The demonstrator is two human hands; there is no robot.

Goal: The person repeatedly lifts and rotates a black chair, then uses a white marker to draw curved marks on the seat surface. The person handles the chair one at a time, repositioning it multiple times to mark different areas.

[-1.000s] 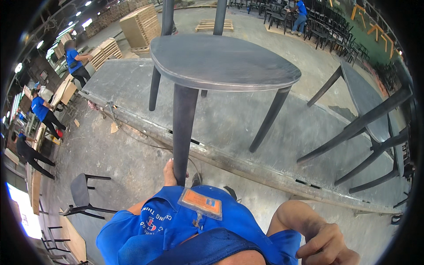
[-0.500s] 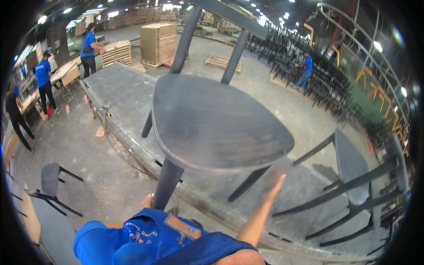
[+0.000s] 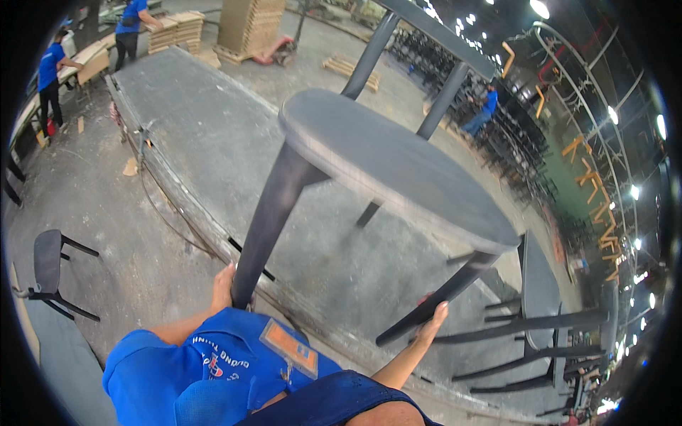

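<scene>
A dark grey wooden chair (image 3: 398, 160) is tilted in front of me above a long grey worktable (image 3: 202, 117), its seat facing up and its backrest at the far side. My left hand (image 3: 224, 287) is closed at the lower end of the chair's left front leg, its fingers partly hidden behind the leg. Around the right front leg my right hand (image 3: 428, 326) is closed, with fingertips showing on the leg's far side. One rear leg shows below the seat; the other is mostly hidden.
Another dark chair (image 3: 540, 298) lies tipped over on the table's right part. At the left stands a smaller-looking dark chair (image 3: 50, 263). People in blue shirts (image 3: 131, 18) handle boards at the upper left, near a stack of panels (image 3: 249, 28). Many black chairs (image 3: 511, 135) fill the back right.
My right hand has gone from free beside the chair to gripping its right front leg. The chair has tilted, its seat front rising, and my view has turned.
</scene>
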